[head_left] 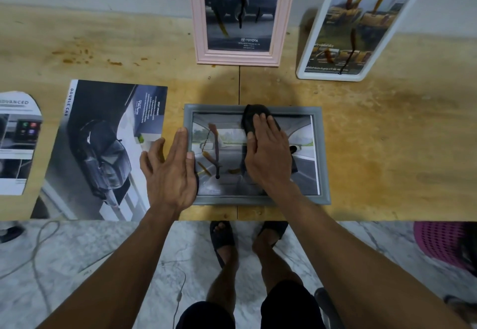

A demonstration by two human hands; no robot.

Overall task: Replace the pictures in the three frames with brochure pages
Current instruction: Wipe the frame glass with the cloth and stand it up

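Grey frame [258,201] flat on wooden table [387,148], near edge, centre. Brown streaks on its glass. Right hand [268,158] flat, fingers spread, pressing dark cloth [254,115] onto glass, not clenched. Left hand [170,171] open, palm down on frame's left rim. Brochure page [103,148] with dark car just left of frame; second page [18,142] far left. Pink frame [242,59] and white frame [333,75] stand at far side, both streaked.
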